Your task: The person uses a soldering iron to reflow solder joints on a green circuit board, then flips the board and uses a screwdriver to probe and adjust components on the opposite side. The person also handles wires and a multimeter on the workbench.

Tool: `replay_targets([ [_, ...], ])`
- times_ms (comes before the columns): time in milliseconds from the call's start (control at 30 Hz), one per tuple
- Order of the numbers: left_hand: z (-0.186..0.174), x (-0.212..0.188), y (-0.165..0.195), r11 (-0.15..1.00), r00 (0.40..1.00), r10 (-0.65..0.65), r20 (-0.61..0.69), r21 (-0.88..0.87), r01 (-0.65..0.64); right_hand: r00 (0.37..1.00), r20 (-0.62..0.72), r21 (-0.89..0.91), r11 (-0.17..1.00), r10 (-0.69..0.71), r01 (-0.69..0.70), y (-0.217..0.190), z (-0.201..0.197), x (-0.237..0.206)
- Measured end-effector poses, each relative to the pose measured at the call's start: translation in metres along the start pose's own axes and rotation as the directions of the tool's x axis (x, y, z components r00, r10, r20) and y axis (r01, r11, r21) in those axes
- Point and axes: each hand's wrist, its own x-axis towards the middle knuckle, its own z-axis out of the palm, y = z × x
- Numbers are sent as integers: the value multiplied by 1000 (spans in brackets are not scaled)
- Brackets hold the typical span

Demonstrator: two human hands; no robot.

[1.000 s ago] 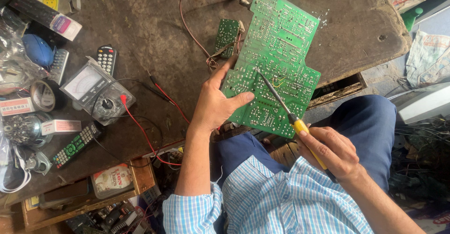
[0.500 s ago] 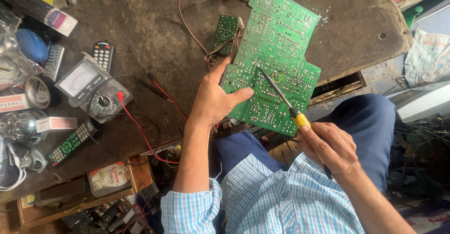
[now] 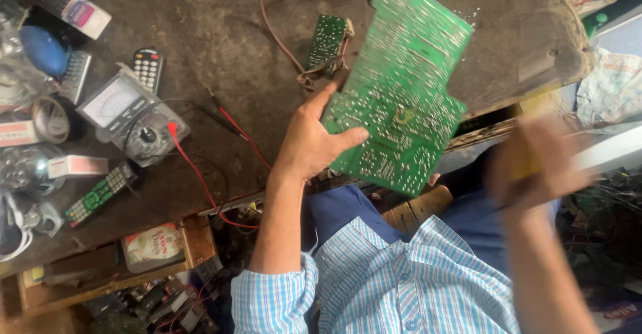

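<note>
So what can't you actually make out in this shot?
- Right hand, head view: motion blur smears it; only a yellowish smudge of what it grips shows.
- Green circuit board: only the solder side faces the camera, and the left hand covers its lower left edge.
- Meter: the dial reading is too small.
- Grey panel at the right edge is cut off by the frame.

glossy green circuit board (shiny solder dots) over a rough, matt, stained worktop.
</note>
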Motion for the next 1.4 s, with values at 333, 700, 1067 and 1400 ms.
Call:
replay_targets([
  [333,4,1,4,992,995,-100,-16,-76,98,840,404,-268,831,-362,487,-34,-37,20],
  [700,6,-6,-3,999,998,36,-56,-13,-37,697,687,-269,820,-204,506,-73,-1,-3],
  [1067,5,-5,-4,998,997,62,-55,-20,-63,718,686,-287,862,-119,417,-71,8,-1],
  [1400,4,-5,-4,997,998,45,-37,-58,-47,579,759,-114,814,-298,569,-64,12,0],
])
